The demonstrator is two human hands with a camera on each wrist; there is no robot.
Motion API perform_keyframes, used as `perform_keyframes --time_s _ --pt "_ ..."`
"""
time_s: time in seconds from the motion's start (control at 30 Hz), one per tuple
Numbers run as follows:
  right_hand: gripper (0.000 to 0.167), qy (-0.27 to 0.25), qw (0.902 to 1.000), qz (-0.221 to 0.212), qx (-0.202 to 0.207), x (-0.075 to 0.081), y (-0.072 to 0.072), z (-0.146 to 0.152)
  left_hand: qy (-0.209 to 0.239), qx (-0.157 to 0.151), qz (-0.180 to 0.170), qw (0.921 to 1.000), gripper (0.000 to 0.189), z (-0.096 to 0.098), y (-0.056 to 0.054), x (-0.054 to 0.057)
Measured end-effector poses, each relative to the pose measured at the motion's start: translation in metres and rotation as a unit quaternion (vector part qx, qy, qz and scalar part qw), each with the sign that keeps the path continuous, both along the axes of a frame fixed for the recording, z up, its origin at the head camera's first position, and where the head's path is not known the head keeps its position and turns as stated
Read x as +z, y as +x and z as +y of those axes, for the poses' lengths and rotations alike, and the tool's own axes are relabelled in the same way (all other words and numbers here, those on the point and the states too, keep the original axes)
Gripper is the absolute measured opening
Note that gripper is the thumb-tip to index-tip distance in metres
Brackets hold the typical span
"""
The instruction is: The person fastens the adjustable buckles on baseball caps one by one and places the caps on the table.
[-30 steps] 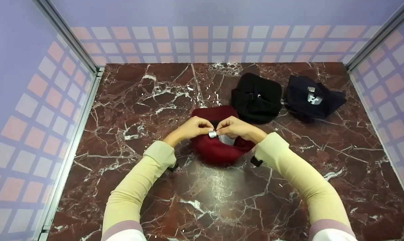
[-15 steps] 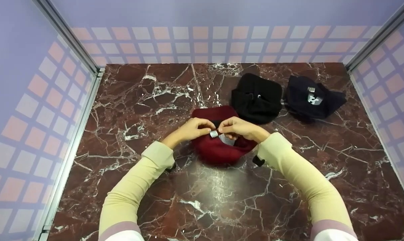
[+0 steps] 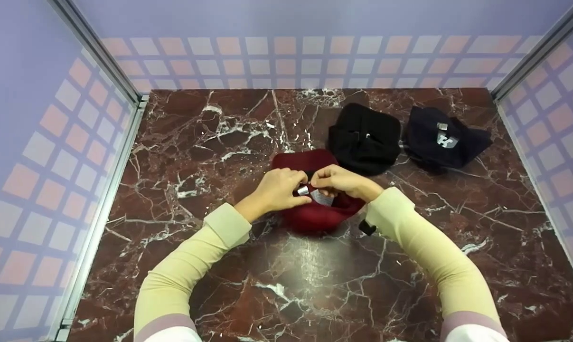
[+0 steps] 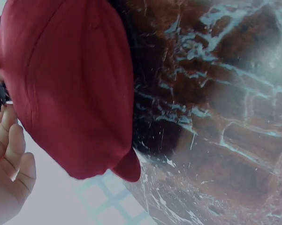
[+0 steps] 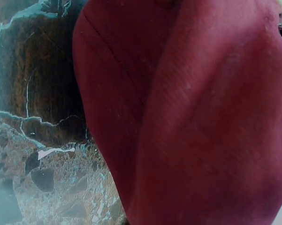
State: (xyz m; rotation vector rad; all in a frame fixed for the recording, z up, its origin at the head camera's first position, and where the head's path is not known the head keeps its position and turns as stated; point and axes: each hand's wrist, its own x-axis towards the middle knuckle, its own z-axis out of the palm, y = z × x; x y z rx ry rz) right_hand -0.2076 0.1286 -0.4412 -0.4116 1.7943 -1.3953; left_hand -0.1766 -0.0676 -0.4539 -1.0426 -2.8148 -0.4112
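Observation:
A dark red baseball cap [image 3: 314, 221] lies mid-table, its brim [image 3: 305, 159] on the far side and its inside partly showing. On its strap is a shiny metal buckle [image 3: 303, 190]. My right hand [image 3: 345, 183] pinches the strap beside the buckle between thumb and fingers. Around the buckle's left side, my left hand [image 3: 277, 191] has its fingers bent at the far edge and its thumb stretched away from them. In the left wrist view, the red crown [image 4: 75, 93] hides most of the left hand; the right wrist view is mostly cap fabric [image 5: 211, 122].
Behind the red cap, to the right, lies a black cap [image 3: 367, 137]. Farther right is a navy cap [image 3: 428, 142] with a white mark and a metal buckle. Tiled-pattern walls bound the marbled table [image 3: 201, 166] at the back and sides.
My left thumb has moved off the buckle toward me, spreading that hand. The right hand has shifted slightly right and still pinches. The cap stays in about the same place.

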Motion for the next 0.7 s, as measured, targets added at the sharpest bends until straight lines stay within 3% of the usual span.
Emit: perform_keyframes --time_s 0.13,0.27,0.5,0.7 --pt "0.015 0.003 1.0 0.006 0.0 -0.011 -0.005 0.002 0.005 0.008 0.015 0.9998 0.033 0.002 0.0 -0.002" --pt "0.014 0.005 0.9999 0.015 -0.004 -0.02 -0.008 0.002 0.017 -0.003 0.037 0.9992 0.026 0.004 0.0 -0.003" --pt "0.013 0.01 0.9984 0.056 0.001 -0.02 -0.006 0.001 0.023 -0.012 0.066 0.9975 0.022 0.006 0.002 -0.005" --pt "0.012 0.025 0.9979 0.06 -0.006 -0.021 -0.002 -0.002 0.03 -0.016 0.096 0.9948 0.021 0.007 0.004 -0.007"
